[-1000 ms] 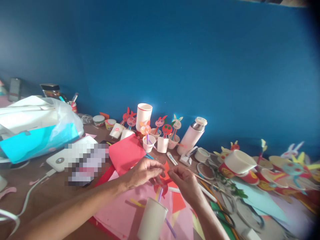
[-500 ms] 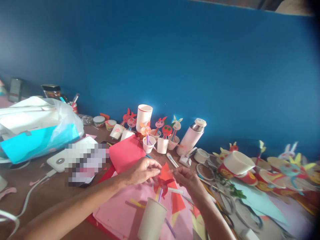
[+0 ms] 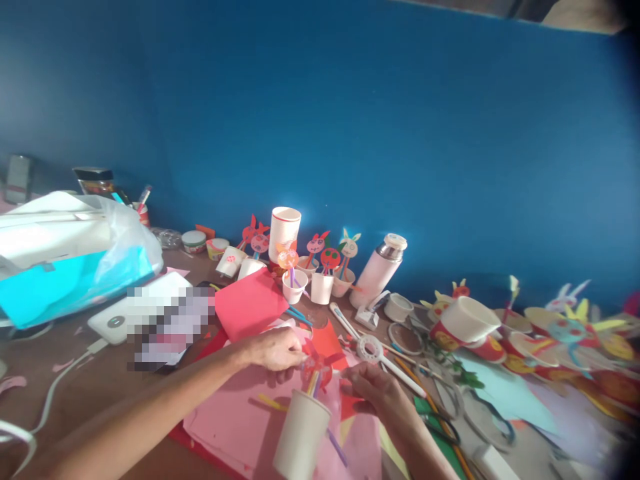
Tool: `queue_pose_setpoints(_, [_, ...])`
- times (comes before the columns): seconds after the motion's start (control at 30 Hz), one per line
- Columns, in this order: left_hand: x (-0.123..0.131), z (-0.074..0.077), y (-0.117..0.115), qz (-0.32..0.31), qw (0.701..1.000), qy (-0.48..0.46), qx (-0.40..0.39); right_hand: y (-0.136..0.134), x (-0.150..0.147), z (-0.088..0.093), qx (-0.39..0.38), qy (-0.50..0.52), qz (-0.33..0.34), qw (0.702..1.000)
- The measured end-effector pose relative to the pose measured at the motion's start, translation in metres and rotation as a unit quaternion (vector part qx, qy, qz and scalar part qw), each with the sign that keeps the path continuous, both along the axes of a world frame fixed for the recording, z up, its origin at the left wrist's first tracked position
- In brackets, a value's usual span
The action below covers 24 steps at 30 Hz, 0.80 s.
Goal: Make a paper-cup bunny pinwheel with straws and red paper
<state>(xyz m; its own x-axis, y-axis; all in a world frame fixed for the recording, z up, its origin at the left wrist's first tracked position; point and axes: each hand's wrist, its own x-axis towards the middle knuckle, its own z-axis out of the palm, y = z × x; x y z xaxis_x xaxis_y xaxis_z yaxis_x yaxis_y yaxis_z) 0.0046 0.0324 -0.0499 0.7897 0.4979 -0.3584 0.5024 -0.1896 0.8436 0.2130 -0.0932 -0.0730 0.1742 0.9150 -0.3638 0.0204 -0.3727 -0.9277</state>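
A red paper pinwheel shape (image 3: 316, 369) sits on coloured straws that rise from a white paper cup (image 3: 301, 434), which is tilted over a pink paper sheet (image 3: 225, 413). My left hand (image 3: 273, 350) is at its left, fingertips pressed against the red paper. My right hand (image 3: 373, 393) is at its right, with the fingers pinched close to the shape. I cannot tell whether those fingers hold a small piece. A white ring-shaped plastic wand (image 3: 371, 348) lies just above my right hand.
Finished paper figures on straws (image 3: 330, 259) stand in cups by the blue wall, near a white thermos (image 3: 375, 272). A plastic bag (image 3: 75, 257) sits at left, with a red paper sheet (image 3: 247, 303) beside it. Scissors (image 3: 440, 427) and red paper cups (image 3: 465, 327) crowd the right.
Both hands have dropped lower and closer around the red shape. The view has tilted slightly. The white ring-shaped wand now shows above my right hand.
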Motion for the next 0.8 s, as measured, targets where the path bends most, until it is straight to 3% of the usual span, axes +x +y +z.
queue_pose_setpoints(0.27, [0.0,-0.012,0.003,-0.001,0.999,0.033,-0.033,0.003,-0.015,-0.006,0.009,0.029,0.003,1.0])
queue_pose_setpoints(0.6, [0.001,-0.014,0.009,-0.021,0.998,0.037,-0.044,0.009,-0.021,-0.022,0.089,0.062,0.039,0.993])
queue_pose_setpoints(0.8, [0.0,-0.017,0.01,0.005,0.997,0.038,-0.07,0.008,-0.019,-0.02,0.097,0.051,0.02,0.994])
